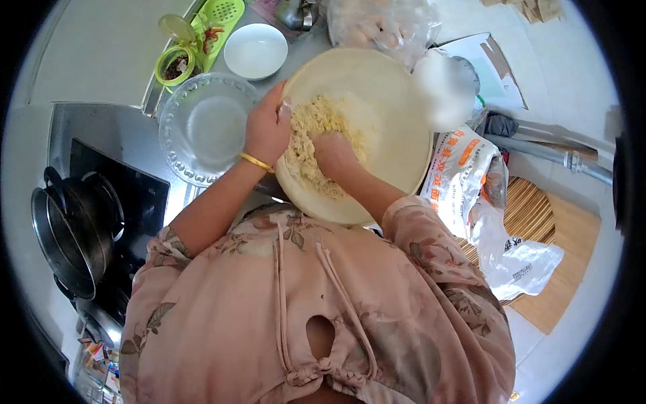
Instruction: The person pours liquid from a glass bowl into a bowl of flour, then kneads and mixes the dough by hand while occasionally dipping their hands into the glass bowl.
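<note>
A large cream-coloured bowl [397,114] is tilted in front of me, with crumbly yellowish dough [313,124] gathered on its left side. My left hand [268,128], below which a gold bangle [257,162] circles the wrist, is closed on the bowl's left rim. Inside the bowl, my right hand [333,153] presses into the dough; its fingers are curled and partly hidden in the crumbs.
Left of the bowl are a clear glass dish [208,128], a white bowl [256,52] and an open green-rimmed jar [176,66]. A black pan [74,236] sits on the stove at far left. Right are a printed white bag [457,175] and a pipe [538,151].
</note>
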`<state>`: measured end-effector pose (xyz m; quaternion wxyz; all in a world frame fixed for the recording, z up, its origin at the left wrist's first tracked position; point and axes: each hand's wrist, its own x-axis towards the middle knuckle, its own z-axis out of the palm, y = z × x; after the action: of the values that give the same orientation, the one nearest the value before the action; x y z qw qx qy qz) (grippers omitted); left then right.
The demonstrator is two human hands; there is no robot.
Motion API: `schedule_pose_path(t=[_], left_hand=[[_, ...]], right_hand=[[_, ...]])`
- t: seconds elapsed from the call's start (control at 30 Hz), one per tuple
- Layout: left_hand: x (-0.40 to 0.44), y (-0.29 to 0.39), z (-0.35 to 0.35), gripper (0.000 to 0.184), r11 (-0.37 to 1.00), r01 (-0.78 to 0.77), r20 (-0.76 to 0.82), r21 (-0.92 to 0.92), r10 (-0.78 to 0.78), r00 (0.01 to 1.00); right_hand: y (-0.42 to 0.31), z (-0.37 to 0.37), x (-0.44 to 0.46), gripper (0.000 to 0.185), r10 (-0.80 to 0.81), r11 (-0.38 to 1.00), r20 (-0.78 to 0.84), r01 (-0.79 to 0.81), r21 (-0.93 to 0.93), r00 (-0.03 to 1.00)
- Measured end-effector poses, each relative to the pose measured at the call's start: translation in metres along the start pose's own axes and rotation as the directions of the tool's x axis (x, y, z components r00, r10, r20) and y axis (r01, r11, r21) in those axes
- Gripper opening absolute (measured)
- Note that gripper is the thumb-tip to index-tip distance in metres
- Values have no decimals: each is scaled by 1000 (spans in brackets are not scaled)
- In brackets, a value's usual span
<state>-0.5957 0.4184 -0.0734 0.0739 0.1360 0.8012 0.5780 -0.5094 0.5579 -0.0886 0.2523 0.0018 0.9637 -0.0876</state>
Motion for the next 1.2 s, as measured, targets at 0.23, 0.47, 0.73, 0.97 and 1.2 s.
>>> schedule_pose_path(t=[0.23, 0.47, 0.73, 0.97, 1.2], left_hand=[[2, 0, -2, 36, 999, 37, 50, 10, -37, 998], [3, -1, 0, 34, 1000, 15, 23, -13, -15, 1000], [2, 0, -1, 32, 1000, 30, 23, -6, -30, 999], [1, -5, 1, 33, 999, 29, 22, -22, -28, 999], [0, 0, 1, 33, 997, 68, 49, -33, -67, 997]], right_hand=[[46, -57, -38, 40, -334, 887, 19, 308, 343, 942], [94, -31, 66, 45, 92, 545, 12, -61, 836, 996], [-22, -63, -3, 38, -208, 957, 342, 263, -121, 916], [33, -3, -88, 23, -4, 989, 165, 28, -146, 986], [31, 1, -15, 27, 98, 989, 217, -71, -129, 971]])
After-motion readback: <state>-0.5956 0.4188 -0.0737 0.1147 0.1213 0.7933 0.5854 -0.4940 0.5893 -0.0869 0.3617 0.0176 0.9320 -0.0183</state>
